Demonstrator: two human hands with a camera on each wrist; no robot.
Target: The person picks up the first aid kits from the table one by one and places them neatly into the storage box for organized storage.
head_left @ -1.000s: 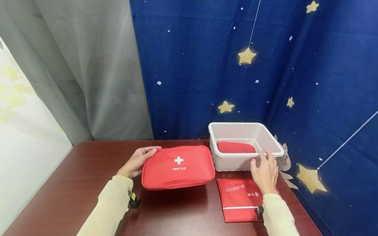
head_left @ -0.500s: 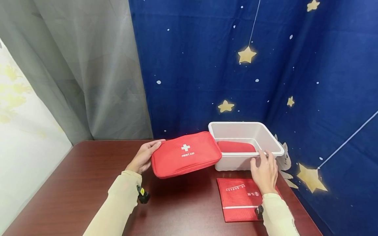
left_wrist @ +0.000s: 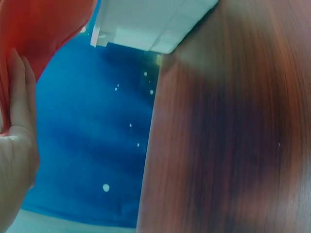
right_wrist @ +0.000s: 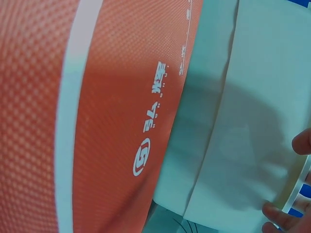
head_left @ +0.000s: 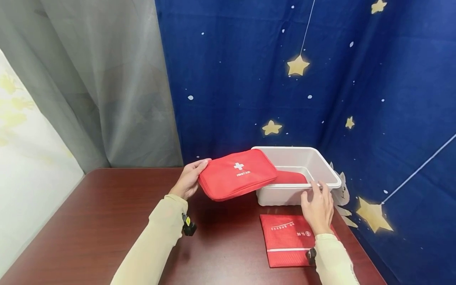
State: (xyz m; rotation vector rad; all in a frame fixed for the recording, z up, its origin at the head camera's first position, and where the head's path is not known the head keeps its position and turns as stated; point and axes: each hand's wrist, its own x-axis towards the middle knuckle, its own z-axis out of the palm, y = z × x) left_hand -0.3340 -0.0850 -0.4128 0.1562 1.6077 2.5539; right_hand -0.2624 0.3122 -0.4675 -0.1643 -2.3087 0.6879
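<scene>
My left hand (head_left: 189, 179) grips the left end of a red first aid bag (head_left: 231, 182), thumb on top and fingers underneath. Marked with a white cross, the bag is held tilted above the table, its right end overlapping the left rim of a white plastic bin (head_left: 281, 196). In the left wrist view, fingers (left_wrist: 19, 97) lie along the bag's underside. My right hand (head_left: 318, 209) holds the bin's front rim, fingertips over the edge and thumb against the outside. Inside the bin lies another red item (head_left: 290, 177), partly hidden by the bag.
A flat red pouch (head_left: 285, 241) with a white stripe and lettering lies in front of the bin, partly under my right forearm. The dark wooden table (head_left: 117, 229) ends at a blue star-patterned curtain (head_left: 228, 79) and a grey curtain (head_left: 135, 99).
My left hand has carried the first aid bag up, away and to the right, tilting it, until it overlaps the bin's left side. The right hand has stayed at the rim.
</scene>
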